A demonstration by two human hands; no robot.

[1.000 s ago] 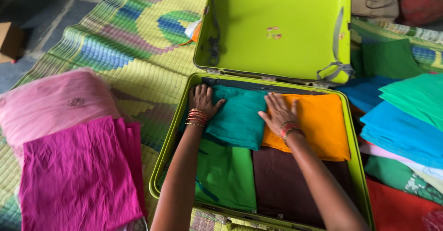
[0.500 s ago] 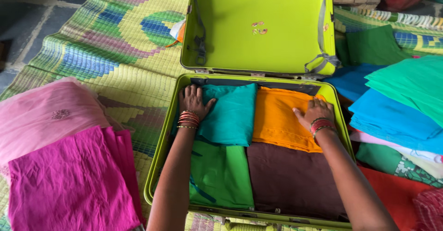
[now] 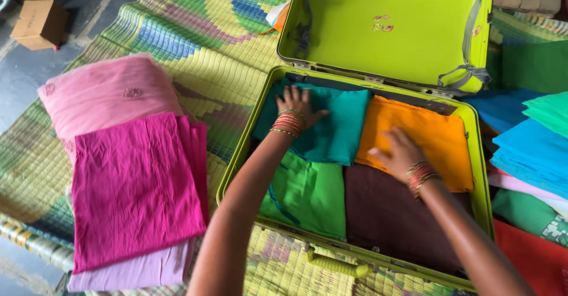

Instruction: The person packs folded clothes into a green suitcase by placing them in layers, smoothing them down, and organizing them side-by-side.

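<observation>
Head camera looks down on the big woven mat (image 3: 195,53) in yellow, green and blue, and on it we see the lime-green suitcase (image 3: 236,160) lying open, its lid (image 3: 390,18) standing up at the far side. To the left lies a stack of pink and magenta cloths (image 3: 133,178); to the right, folded blue and green cloths (image 3: 526,154) are piled just beside the case. Inside the case we count four folded pieces: a brown cloth (image 3: 384,213) near right, a green cloth (image 3: 310,192) near left, an orange cloth (image 3: 423,136) far right and a teal cloth (image 3: 340,130) far left. A small cardboard box (image 3: 38,24) sits on the floor at far left.

Our left arm reaches in from the near edge, and the left hand (image 3: 297,107) lies flat, fingers spread, palm down on the teal cloth, gripping nothing. Our right hand (image 3: 399,151), blurred, rests open and palm down at the near left corner of the orange cloth, just above the brown one; it grips nothing either.

Compared with half a second ago, the right hand has slid from the far right edge of the orange cloth toward its left side, while the left hand stays on the teal cloth. Our view has also swung left.
</observation>
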